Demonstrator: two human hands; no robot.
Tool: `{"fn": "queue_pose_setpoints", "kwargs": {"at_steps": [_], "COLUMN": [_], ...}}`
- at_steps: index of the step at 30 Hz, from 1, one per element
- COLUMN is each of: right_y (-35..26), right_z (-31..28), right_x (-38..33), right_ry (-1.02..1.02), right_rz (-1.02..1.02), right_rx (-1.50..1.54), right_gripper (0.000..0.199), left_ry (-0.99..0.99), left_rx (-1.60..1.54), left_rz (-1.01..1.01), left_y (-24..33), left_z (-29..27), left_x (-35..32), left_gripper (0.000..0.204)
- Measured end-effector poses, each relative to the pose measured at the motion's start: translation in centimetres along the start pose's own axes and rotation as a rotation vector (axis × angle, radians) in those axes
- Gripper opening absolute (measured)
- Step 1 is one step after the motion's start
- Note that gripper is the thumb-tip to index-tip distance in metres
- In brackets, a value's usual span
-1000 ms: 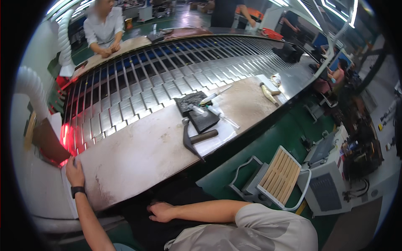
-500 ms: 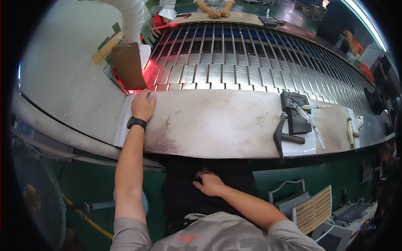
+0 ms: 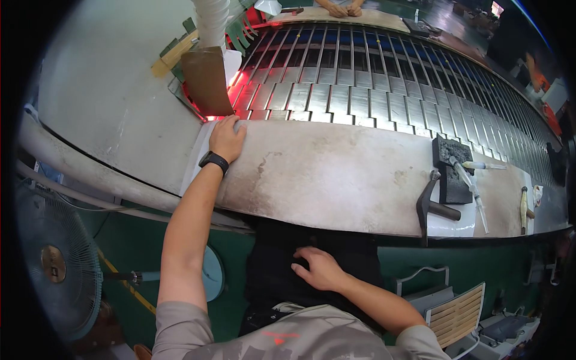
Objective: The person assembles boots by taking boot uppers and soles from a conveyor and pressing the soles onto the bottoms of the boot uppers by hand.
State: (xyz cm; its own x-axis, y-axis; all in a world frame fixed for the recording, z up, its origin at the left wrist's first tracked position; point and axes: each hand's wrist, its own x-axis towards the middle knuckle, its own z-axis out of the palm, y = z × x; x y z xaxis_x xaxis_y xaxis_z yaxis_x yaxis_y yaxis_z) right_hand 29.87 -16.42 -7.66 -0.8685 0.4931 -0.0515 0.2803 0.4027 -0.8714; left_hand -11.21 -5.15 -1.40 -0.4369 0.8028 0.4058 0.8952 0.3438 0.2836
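Note:
My left hand (image 3: 227,138), with a black watch (image 3: 214,162) on its wrist, lies flat at the left end of the stained pale work board (image 3: 324,174). Its outstretched fingertips touch the board's far edge, just below a hanging brown flap (image 3: 206,81); nothing shows in its grasp. Over my dark-clothed lap rests my right hand (image 3: 322,269), empty, with thumb and fingers loosely apart. A hammer (image 3: 441,210) lies at the right of the board beside dark foam blocks (image 3: 454,183). Two syringes (image 3: 470,183) lie across and beside the foam.
Beyond the board runs a slatted metal conveyor (image 3: 360,102), lit red at its left end. A white ribbed hose (image 3: 213,24) hangs above it. Across the conveyor are another person's hands (image 3: 339,10). A fan (image 3: 57,264) stands at lower left, a slatted wooden seat (image 3: 457,313) at lower right.
The view has turned, so the board and conveyor appear farther right. My left hand stays by the flap and my right hand stays over my lap.

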Motion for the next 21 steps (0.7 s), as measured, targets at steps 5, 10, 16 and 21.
{"fn": "queue_pose_setpoints", "kwargs": {"at_steps": [5, 10, 16, 21], "right_y": [-5.1, -5.9, -1.6, -0.8], "right_z": [-8.7, -16.7, -19.1, -20.2], "right_x": [-2.4, -2.2, -0.2, -0.3], "right_ry": [0.209, 0.63, 0.728, 0.654], "right_rz": [-0.265, -0.3, -0.032, 0.04], "right_rx": [-0.077, -0.35, -0.6, -0.59], "right_gripper": [0.03, 0.03, 0.027, 0.024], "left_ry": [-0.096, -0.371, -0.479, -0.523], "left_rx": [-0.002, 0.272, 0.217, 0.254], "left_rz": [-0.054, -0.217, -0.335, -0.266], "left_y": [-1.4, -4.2, -8.7, -14.4], "left_z": [0.3, 1.3, 7.5, 14.4], "left_x": [4.2, 10.7, 16.4, 21.7], "left_gripper": [0.053, 0.063, 0.058, 0.056]}}
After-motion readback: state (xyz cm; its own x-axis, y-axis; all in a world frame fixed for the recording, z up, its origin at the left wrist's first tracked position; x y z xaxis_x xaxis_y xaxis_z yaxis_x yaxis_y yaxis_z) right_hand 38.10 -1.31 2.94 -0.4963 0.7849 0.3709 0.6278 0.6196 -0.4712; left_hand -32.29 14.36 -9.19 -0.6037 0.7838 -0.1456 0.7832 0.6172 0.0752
